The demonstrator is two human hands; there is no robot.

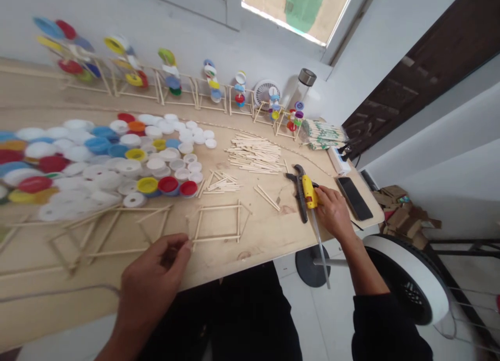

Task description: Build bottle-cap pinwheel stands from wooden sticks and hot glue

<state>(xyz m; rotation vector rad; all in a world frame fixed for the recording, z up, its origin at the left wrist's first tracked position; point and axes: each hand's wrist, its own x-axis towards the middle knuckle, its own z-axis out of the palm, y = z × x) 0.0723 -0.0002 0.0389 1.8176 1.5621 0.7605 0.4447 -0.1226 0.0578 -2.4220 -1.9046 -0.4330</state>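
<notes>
We locate the stick frame (217, 239) just below picture centre, its four sides apparently joined; our left hand (156, 277), fingers curled, is at its lower-left corner, grip undeterminable. Our right hand (333, 210) grips the yellow glue gun (310, 191). Seven cap-bearing stands (171, 70), upper left to upper centre, appear complete; loose sticks (253, 155) and loose caps (130, 168) seemingly remain for assembly.

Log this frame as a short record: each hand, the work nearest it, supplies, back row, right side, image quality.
Left hand: at the left corner of a stick frame; contact unclear
Right hand: holding a yellow and black glue gun
Supplies: bottle caps heaped on the left, a pile of loose sticks nearer the middle
Back row: stick stands with coloured caps
Right side: phone lying on the table
Image quality: left part blurred
</notes>
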